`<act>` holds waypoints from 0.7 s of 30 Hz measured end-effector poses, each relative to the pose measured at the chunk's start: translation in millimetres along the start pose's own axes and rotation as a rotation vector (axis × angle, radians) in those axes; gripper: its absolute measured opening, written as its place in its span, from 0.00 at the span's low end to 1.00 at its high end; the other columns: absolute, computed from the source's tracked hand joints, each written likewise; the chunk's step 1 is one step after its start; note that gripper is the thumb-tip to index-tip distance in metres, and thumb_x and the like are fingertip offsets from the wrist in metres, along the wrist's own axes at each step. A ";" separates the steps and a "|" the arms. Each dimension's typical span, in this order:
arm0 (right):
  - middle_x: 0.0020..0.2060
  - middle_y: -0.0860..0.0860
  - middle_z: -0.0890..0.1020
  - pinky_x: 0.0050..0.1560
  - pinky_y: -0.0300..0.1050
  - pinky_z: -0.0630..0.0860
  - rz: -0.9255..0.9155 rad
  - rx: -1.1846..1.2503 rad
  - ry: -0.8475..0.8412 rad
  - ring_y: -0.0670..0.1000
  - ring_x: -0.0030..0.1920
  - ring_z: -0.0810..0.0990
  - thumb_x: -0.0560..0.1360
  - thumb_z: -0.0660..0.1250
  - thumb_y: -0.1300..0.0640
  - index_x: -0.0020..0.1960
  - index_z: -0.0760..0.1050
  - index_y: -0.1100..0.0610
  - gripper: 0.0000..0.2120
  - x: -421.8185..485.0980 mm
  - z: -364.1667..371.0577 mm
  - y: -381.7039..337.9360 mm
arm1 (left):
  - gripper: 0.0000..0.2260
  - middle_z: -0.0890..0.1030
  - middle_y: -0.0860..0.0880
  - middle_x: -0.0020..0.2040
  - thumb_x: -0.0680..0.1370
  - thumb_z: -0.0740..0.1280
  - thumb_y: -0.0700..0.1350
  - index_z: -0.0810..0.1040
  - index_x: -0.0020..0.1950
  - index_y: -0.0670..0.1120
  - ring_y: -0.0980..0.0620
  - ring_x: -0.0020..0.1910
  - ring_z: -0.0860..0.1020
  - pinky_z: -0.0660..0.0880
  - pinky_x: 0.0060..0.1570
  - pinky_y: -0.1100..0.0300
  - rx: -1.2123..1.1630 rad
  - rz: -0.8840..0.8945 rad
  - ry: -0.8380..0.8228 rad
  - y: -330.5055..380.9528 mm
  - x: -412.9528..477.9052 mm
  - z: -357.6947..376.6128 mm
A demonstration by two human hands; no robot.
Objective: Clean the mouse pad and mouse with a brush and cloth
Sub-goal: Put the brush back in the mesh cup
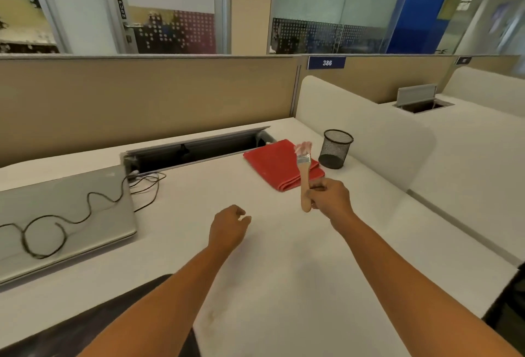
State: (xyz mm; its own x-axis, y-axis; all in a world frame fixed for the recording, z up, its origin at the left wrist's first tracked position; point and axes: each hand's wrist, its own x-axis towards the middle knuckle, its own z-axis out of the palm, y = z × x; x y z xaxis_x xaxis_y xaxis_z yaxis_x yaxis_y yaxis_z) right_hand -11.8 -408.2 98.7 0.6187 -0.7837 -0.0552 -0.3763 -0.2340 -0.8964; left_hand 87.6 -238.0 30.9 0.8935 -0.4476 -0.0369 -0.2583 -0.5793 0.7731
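Brush [304, 163] is held nearly upright by the right hand [329, 196], with the fingers curled around the lower part of the wooden handle and the pale bristles pointing up and away. The brush is raised above the white desk [270, 257], in front of the right part of the folded red cloth [272, 163]. The cloth is laid flat on the far right area of the desk, just left of a black mesh pen holder [335, 149], which stands upright. The left hand [228, 224] is positioned over the middle of the desk, left of and nearer than the right hand; its fingers are loosely curled and nothing is held. A closed grey laptop [71, 214] is placed at the left, with a black cable [88, 206] looped across its lid. An open cable tray [199, 149] is recessed along the far edge of the desk.
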 end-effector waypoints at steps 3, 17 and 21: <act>0.46 0.58 0.82 0.53 0.58 0.78 -0.026 0.020 0.079 0.59 0.48 0.81 0.69 0.68 0.66 0.45 0.78 0.59 0.07 46.7 -14.3 -0.3 | 0.15 0.74 0.46 0.63 0.78 0.63 0.48 0.73 0.63 0.44 0.47 0.63 0.71 0.68 0.60 0.55 0.132 0.006 -0.011 6.9 26.8 19.6; 0.45 0.58 0.83 0.45 0.47 0.73 -0.122 0.053 0.515 0.58 0.48 0.79 0.73 0.66 0.58 0.46 0.78 0.60 0.06 208.5 -44.2 -22.7 | 0.24 0.58 0.47 0.75 0.80 0.55 0.54 0.57 0.73 0.47 0.49 0.75 0.53 0.49 0.73 0.48 0.506 0.132 0.003 4.1 102.4 62.8; 0.49 0.56 0.82 0.50 0.50 0.75 -0.070 -0.052 0.529 0.59 0.54 0.77 0.74 0.65 0.55 0.49 0.78 0.58 0.08 234.9 -46.4 -12.5 | 0.24 0.55 0.48 0.76 0.80 0.50 0.57 0.56 0.74 0.48 0.50 0.75 0.50 0.45 0.73 0.49 0.545 0.171 0.054 -6.0 101.8 71.4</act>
State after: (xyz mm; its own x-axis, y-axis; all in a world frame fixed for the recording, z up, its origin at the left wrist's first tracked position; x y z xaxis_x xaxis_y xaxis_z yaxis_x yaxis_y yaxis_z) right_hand 106.3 -616.0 117.3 0.2167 -0.9450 0.2450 -0.3888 -0.3138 -0.8662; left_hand 153.9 -328.8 -22.7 0.8363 -0.5386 0.1029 -0.5398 -0.7757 0.3269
